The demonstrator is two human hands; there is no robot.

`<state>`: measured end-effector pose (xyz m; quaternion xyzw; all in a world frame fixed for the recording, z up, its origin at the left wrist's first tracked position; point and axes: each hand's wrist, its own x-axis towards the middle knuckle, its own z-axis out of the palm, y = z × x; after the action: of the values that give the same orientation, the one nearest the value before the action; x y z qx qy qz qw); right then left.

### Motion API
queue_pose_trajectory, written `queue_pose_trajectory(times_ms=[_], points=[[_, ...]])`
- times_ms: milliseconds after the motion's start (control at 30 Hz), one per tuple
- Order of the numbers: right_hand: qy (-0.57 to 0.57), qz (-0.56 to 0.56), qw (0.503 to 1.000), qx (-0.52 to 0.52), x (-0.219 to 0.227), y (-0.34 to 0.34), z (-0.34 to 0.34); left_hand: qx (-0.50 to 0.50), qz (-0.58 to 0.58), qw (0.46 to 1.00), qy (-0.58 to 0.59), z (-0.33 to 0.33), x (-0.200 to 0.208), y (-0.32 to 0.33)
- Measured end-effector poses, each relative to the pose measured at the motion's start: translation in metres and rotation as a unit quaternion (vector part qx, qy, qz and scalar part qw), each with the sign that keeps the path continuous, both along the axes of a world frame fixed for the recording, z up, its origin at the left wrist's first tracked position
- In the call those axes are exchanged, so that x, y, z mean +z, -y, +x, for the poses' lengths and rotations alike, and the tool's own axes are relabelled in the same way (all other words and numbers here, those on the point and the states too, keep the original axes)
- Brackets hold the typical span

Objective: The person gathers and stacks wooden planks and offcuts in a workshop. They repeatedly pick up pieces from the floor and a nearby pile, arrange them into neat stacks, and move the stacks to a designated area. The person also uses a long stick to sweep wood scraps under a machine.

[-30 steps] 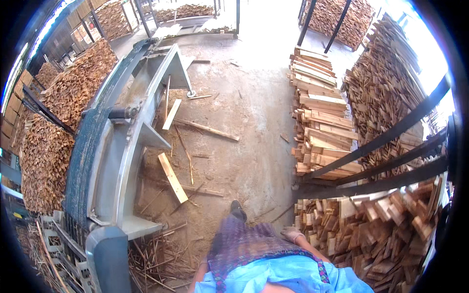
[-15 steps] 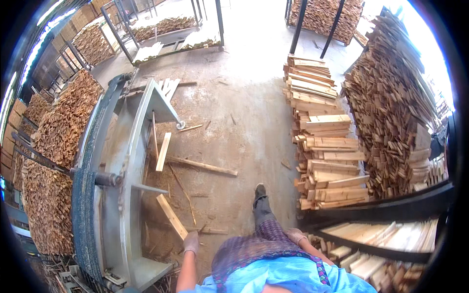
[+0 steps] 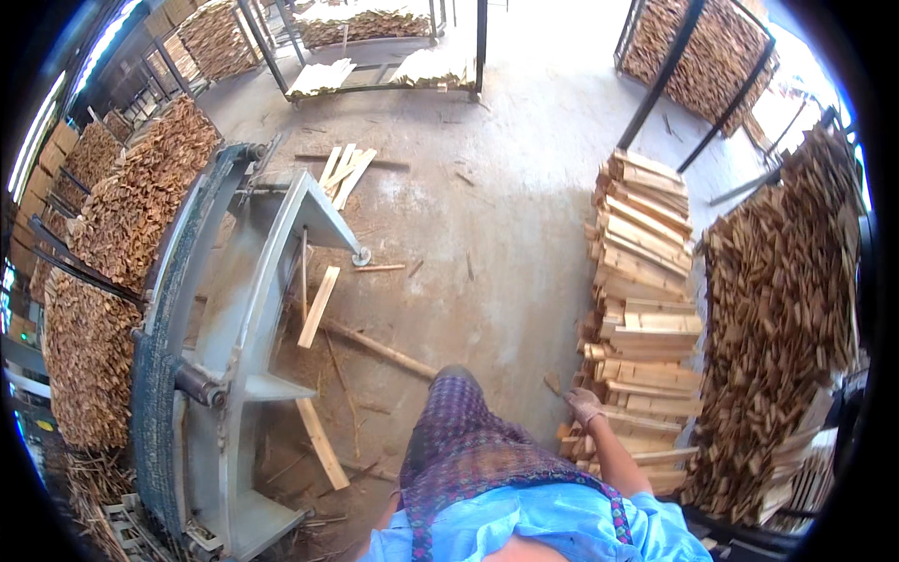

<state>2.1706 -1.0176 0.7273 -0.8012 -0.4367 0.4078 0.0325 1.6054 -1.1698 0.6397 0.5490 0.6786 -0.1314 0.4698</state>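
My right hand (image 3: 585,408), in a pale glove, hangs beside the left end of a row of stacked short boards (image 3: 653,375). Its fingers look loosely stretched and nothing shows in them. Just beyond the fingertips, a small wood scrap (image 3: 552,382) lies on the floor. Of my left arm (image 3: 382,521) only a part shows at the lower edge, next to the patterned apron (image 3: 487,445); that hand is hidden. Left of the apron, a light board (image 3: 323,445) slants on the littered floor, its far end behind the machine's bracket.
A grey metal conveyor frame (image 3: 253,375) with a dark belt (image 3: 159,375) stands at the left, its foot jutting out. A long wooden stick (image 3: 379,347) crosses the floor ahead. Tall wood stacks (image 3: 777,328) rise at the right; a metal rack (image 3: 384,87) stands at the far end.
My legs have moved forward in a step. The right hand has swung forward beside the board row. The left hand, visible earlier over the slanting board's end, has dropped back from sight.
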Motion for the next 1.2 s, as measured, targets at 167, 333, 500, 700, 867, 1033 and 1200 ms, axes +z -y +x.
queue_pose_trajectory(times_ms=[167,333,500,700,867,1033,1200], points=[[0.036,0.161,0.963,0.212,-0.025,-0.074,0.032,-0.006,-0.002,1.000,0.022,0.050,-0.021,-0.146],[0.017,-0.087,0.964,0.249,-0.049,-0.140,0.051,0.028,-0.063,0.995,0.069,0.060,-0.057,-0.311],[0.044,-0.178,0.969,0.168,-0.095,-0.205,0.092,0.020,0.075,0.997,0.024,0.084,0.028,-0.546],[0.052,-0.020,0.954,0.296,-0.048,-0.443,0.066,0.163,0.170,0.970,0.052,0.042,0.020,-0.690],[-0.002,-0.100,0.982,0.158,-0.038,-0.625,0.025,0.188,0.070,0.979,-0.042,0.063,0.061,-0.778],[-0.042,-0.096,0.931,0.349,-0.046,-0.809,0.043,0.052,-0.044,0.990,-0.126,0.076,0.002,-0.751],[0.022,-0.089,0.967,0.237,0.003,-1.015,0.032,0.199,-0.029,0.978,-0.048,0.128,-0.001,-0.803]])
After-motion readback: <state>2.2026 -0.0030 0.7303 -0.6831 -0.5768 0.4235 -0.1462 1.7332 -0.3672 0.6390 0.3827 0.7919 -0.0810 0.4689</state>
